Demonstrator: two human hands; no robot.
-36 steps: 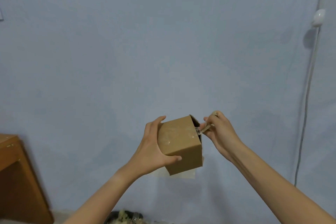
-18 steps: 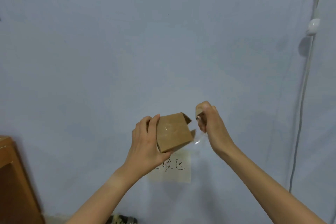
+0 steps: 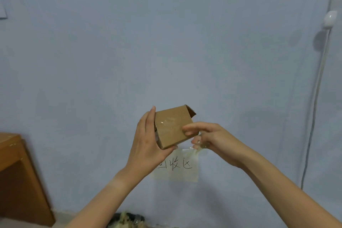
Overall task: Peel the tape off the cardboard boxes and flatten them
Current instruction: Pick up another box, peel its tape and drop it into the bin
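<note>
- Right hand (image 3: pixel 212 139) has dropped from beside the open top corner of the box (image 3: pixel 174 129) to its lower right edge, and the box has turned a glossy face toward the camera.
- Its forefinger lies straight on that face. The lower fingers curl and seem to pinch a clear tape (image 3: pixel 199 143) strip, which is hard to make out.
- Left hand (image 3: pixel 148 146) grips the box from the left, thumb under the bottom corner, holding it in mid-air before the wall.
- By my judgement 1 strip is nearly off, and flattening is not yet begun.
- Box: plain brown cardboard, stiff and sharp-edged, with 1 flap lifted at top right and a shiny film across the front.
</note>
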